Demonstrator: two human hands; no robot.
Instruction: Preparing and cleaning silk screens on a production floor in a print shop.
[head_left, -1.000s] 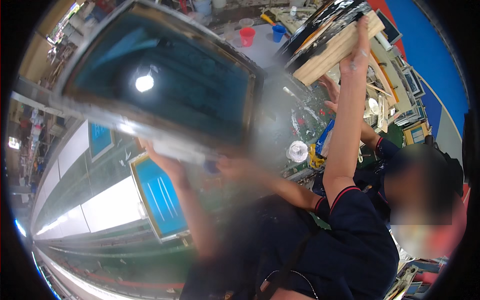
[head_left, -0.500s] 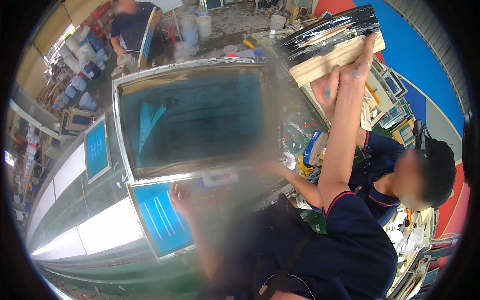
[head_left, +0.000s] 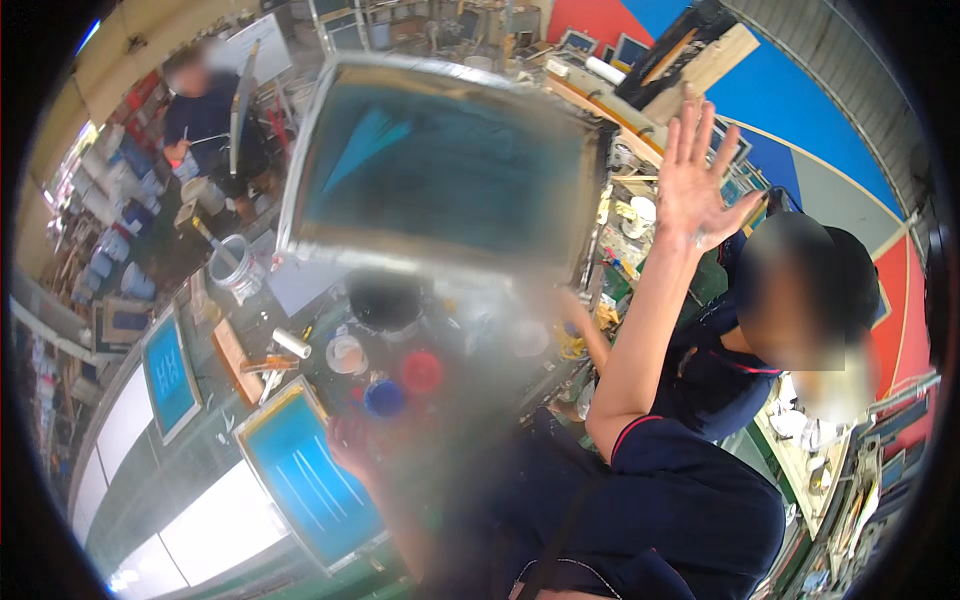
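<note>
My right hand point(head_left: 692, 192) is raised at the upper right, palm showing and fingers spread, holding nothing. Just beyond its fingertips is a wide wooden squeegee point(head_left: 712, 72), smeared black; whether they touch I cannot tell. My left hand point(head_left: 350, 452) is blurred, beside the right edge of a blue printing screen point(head_left: 300, 468) with several white lines; its fingers are too smeared to read. A large screen frame point(head_left: 440, 170) with dark teal mesh stands tilted in front of me. A co-worker's forearm point(head_left: 590, 335) reaches toward its lower right corner, where the hand is blurred.
At right a co-worker in a dark cap point(head_left: 850, 265) stands close to my arm. Below the large frame are a red tub point(head_left: 420, 373), a blue tub point(head_left: 383, 397) and a white bucket point(head_left: 232, 262). A wooden block point(head_left: 235, 358) and another blue screen point(head_left: 167, 375) lie at left.
My right hand has let go of the squeegee and opened. The large frame appears higher and farther off, uncovering tubs and tools below. The whole view has shifted.
</note>
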